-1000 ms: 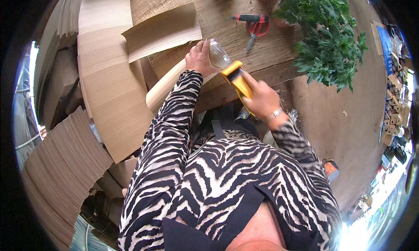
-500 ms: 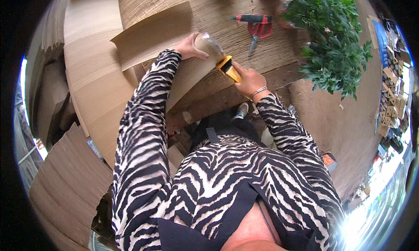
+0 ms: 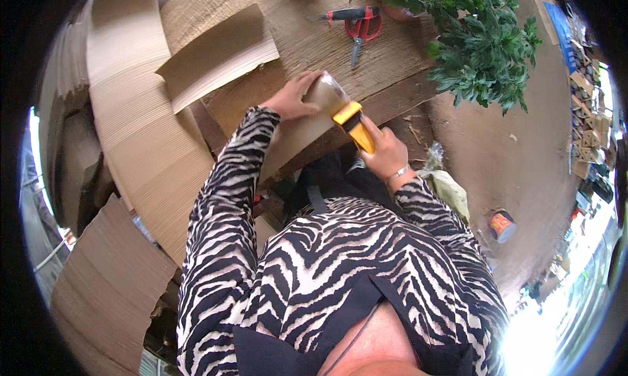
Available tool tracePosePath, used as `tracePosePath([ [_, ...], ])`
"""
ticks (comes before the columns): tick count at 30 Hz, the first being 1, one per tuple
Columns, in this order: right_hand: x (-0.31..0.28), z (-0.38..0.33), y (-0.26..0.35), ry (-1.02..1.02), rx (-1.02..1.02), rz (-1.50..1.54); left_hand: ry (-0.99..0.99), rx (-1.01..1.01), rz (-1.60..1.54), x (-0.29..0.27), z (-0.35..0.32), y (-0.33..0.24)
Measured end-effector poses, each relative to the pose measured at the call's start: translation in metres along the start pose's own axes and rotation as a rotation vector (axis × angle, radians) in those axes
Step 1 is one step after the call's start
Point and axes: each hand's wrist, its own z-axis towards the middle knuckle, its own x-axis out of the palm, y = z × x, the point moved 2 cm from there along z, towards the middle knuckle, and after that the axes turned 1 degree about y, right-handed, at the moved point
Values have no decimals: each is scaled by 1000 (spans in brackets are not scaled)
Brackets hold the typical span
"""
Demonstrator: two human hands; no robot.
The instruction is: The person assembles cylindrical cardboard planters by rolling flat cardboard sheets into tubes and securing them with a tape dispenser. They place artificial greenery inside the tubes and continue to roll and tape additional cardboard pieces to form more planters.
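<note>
My left hand grips a bent piece of brown cardboard, fingers at its far edge and thumb on the near side. Clear shiny tape lies over the end of this cardboard. In my right hand is a yellow tape dispenser with a dark middle, its front end against the taped end of the cardboard. Beyond my hands on the wooden table lie red-handled scissors and a black-and-red handled tool. Another curved cardboard sheet rests to the left.
A long stack of cardboard sheets runs along the left, with more cardboard below it. Leafy green plants stand at the far right. An orange-and-blue container sits on the floor.
The tape dispenser and my right hand have moved slightly nearer to me. My left hand still holds the cardboard. The view has shifted, so the table items appear further left and up.
</note>
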Motion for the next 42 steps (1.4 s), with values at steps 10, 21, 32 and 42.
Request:
tracePosePath([
  [10,-81,14,47,-15,-127,31,-474,-304,569,11,-3,-47],
  [21,-6,33,-14,200,31,-102,-189,-353,311,-44,7,-33],
  [32,1,51,-2,88,24,-9,83,-228,-70,-55,41,25],
  [42,-23,12,-3,36,-11,4,-118,-167,127,19,-1,-32],
])
